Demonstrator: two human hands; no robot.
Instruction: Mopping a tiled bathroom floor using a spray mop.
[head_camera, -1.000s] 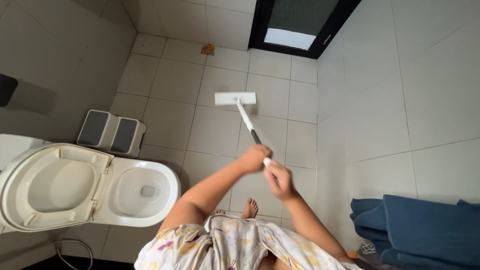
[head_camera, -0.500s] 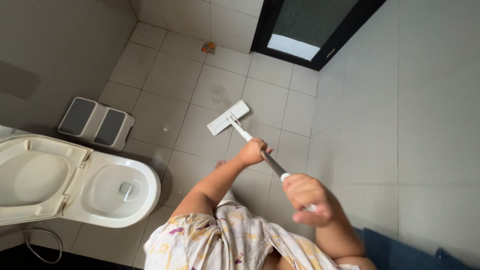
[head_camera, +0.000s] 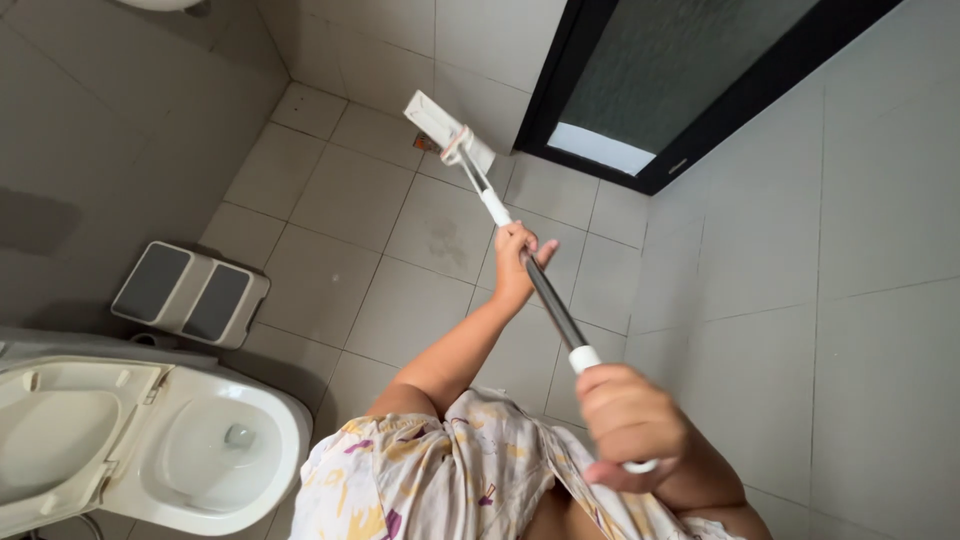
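- Head view, hands: the left hand (head_camera: 517, 268) is stretched out ahead, its fingers (head_camera: 540, 250) wrapped loosely round the dark middle part of the mop handle (head_camera: 548, 302), with two fingertips lifted off it; the right hand (head_camera: 625, 425) sits close to the body, closed in a firm fist round the white top end of the same handle
- Head view, mop: the mop runs in a slanted line from the right hand up and away to the flat white mop head (head_camera: 446, 128); the mop head looks raised and tilted near the foot of the far wall, just beside the dark door frame (head_camera: 700, 125); whether it touches the floor or the wall cannot be told
- Head view, surroundings: a faint dark patch (head_camera: 445, 240) marks the pale floor tiles (head_camera: 350, 195) below the mop head; a small grey-topped step stool (head_camera: 190, 292) stands by the left wall; a white toilet (head_camera: 190, 455) with its lid up sits at lower left; a patterned garment (head_camera: 440, 480) fills the lower edge
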